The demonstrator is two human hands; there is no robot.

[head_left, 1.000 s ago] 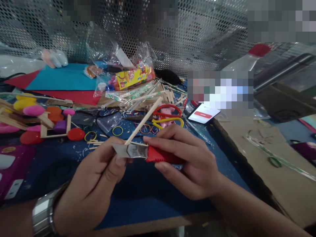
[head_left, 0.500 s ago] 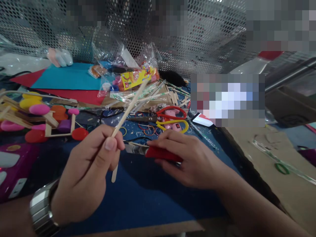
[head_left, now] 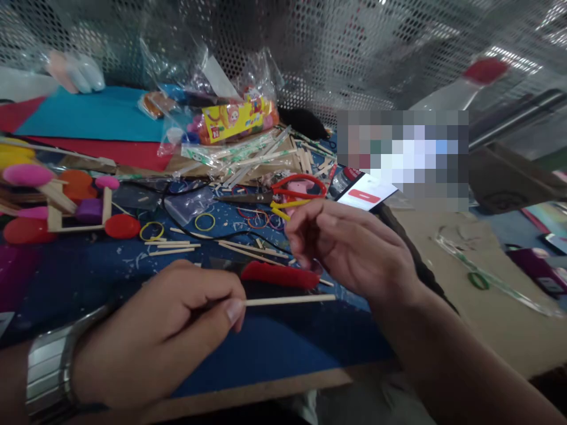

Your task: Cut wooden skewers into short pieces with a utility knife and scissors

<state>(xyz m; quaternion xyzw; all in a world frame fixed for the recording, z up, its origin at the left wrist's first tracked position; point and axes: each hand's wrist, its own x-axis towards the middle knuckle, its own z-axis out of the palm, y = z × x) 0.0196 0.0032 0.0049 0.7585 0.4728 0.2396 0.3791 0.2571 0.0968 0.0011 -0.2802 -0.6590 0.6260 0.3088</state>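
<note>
My left hand (head_left: pixel 163 336), with a metal watch on the wrist, is closed around a thin wooden stick (head_left: pixel 287 300). The stick points right, level over the blue mat (head_left: pixel 266 354). A red-handled cutter (head_left: pixel 279 274) lies flat on the mat just beyond the stick, with nothing holding it. My right hand (head_left: pixel 349 248) hovers over the cutter's right end. Its fingers are curled together and I see nothing in them.
Red- and yellow-handled scissors (head_left: pixel 296 192), loose sticks and rubber bands (head_left: pixel 204 221) litter the mat behind. Bags of sticks and a yellow packet (head_left: pixel 230 121) lie further back. Coloured foam pieces (head_left: pixel 88 206) are at left, a phone (head_left: pixel 365 195) and cardboard (head_left: pixel 465 265) at right. A mesh wall closes the back.
My right hand has let go of the red cutter, which now lies on the mat, and has lifted. My left hand has lowered and turned the stick from upright to level.
</note>
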